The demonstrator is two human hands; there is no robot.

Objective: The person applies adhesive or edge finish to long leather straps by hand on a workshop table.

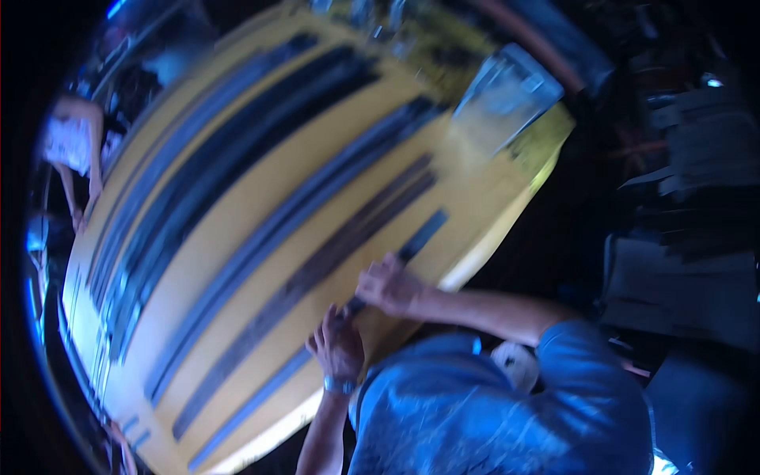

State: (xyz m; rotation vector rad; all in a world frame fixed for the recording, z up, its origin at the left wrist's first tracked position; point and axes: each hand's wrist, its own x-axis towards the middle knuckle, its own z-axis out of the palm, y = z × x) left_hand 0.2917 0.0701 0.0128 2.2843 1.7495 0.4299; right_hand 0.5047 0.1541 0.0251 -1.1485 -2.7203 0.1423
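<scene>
A long, narrow dark strip (pixel 425 235) lies along the near edge of a yellow table (pixel 317 198). My left hand (pixel 336 346), with a watch at the wrist, is on the strip near its middle, its fingers bent over it. Farther up the same strip, my right hand (pixel 389 286) has its fingers curled round it, close to my left hand. Beside this strip lies a brownish double strip (pixel 305 277). Beyond it are blue-grey strips (pixel 293 210) and a bundle of dark green strips (pixel 206 174), all roughly parallel.
A clear plastic box or tray (pixel 511 95) sits at the table's upper right corner. At the far left edge, another person's arms (pixel 93 150) reach to the table. Stacked flat pieces (pixel 708 142) stand at the right. Small blue strips (pixel 136 431) lie at the lower left.
</scene>
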